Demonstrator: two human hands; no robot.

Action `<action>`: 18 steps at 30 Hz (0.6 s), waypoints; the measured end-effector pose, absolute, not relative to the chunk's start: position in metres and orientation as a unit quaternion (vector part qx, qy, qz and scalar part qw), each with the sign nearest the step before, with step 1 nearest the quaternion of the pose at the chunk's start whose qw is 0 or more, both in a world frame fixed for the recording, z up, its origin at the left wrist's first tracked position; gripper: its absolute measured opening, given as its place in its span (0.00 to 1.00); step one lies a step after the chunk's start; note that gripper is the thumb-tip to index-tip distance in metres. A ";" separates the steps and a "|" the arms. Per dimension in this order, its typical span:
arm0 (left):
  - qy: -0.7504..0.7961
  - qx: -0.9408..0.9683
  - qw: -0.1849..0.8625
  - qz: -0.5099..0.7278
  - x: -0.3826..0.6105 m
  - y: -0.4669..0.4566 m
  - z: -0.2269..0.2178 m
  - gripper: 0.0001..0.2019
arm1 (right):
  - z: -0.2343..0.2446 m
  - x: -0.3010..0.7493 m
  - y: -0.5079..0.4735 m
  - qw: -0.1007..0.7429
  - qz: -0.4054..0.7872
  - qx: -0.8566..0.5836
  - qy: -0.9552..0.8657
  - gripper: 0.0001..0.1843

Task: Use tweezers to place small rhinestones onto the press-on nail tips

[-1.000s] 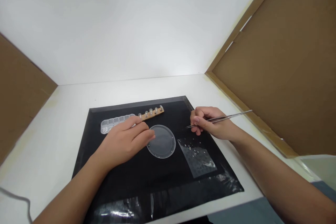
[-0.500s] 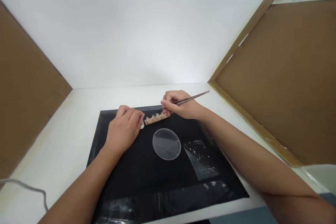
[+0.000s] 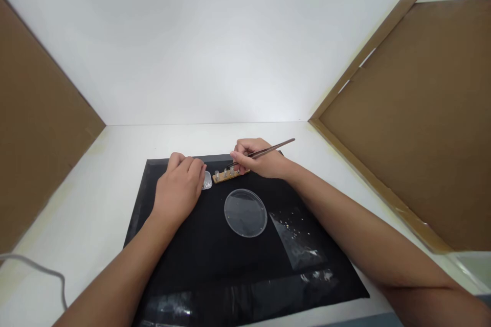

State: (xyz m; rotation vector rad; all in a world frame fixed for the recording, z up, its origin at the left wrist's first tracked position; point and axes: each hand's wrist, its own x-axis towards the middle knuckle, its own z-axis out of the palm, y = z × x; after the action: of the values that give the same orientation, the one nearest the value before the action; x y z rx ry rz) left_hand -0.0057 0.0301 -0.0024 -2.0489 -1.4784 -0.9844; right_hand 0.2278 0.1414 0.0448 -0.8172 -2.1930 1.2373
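Observation:
My right hand (image 3: pixel 257 157) is closed round a pair of metal tweezers (image 3: pixel 273 148), whose dark tips point left over a narrow wooden strip (image 3: pixel 220 179). Several small clear pieces stand in a row along that strip. Whether anything sits between the tips is too small to tell. My left hand (image 3: pixel 180 181) has its fingers curled at the left edge of a small clear dish (image 3: pixel 207 181) with tiny pale bits in it; the thumb is hidden. This dish lies just left of the strip.
A round clear petri dish (image 3: pixel 245 213) lies mid-mat. Right of it, a clear sheet (image 3: pixel 303 251) carries scattered tiny bits. The black mat (image 3: pixel 184 265) covers part of the white table (image 3: pixel 103 184). Cardboard panels (image 3: pixel 414 112) flank both sides, and a grey cable (image 3: pixel 42 268) runs at left.
My right hand and the tweezers have shifted left along the strip, the tips moving toward its left half. My left hand has drawn slightly left, so more of the small dish shows.

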 end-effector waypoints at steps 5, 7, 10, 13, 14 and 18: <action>-0.544 -0.739 0.212 -0.338 -0.005 0.030 -0.002 0.08 | 0.047 0.230 0.143 0.239 0.459 -0.294 -0.804 0.22; -0.555 -0.739 0.209 -0.320 -0.004 0.028 0.000 0.09 | 0.048 0.231 0.144 0.238 0.455 -0.295 -0.806 0.22; -0.571 -0.740 0.201 -0.293 -0.004 0.027 0.002 0.11 | 0.047 0.233 0.145 0.240 0.449 -0.295 -0.809 0.22; -0.572 -0.742 0.195 -0.290 -0.003 0.027 0.003 0.12 | 0.047 0.234 0.146 0.242 0.452 -0.288 -0.809 0.21; -0.572 -0.742 0.194 -0.291 -0.003 0.027 0.003 0.13 | 0.046 0.234 0.146 0.241 0.454 -0.285 -0.809 0.21; -0.574 -0.740 0.190 -0.294 -0.004 0.028 0.001 0.13 | 0.046 0.236 0.148 0.241 0.450 -0.269 -0.817 0.22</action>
State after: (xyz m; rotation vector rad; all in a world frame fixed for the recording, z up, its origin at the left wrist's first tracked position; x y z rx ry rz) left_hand -0.0039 0.0279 0.0011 -2.0808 -1.6122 -0.8272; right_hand 0.2361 0.1484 0.0458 -0.7358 -2.2337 1.2296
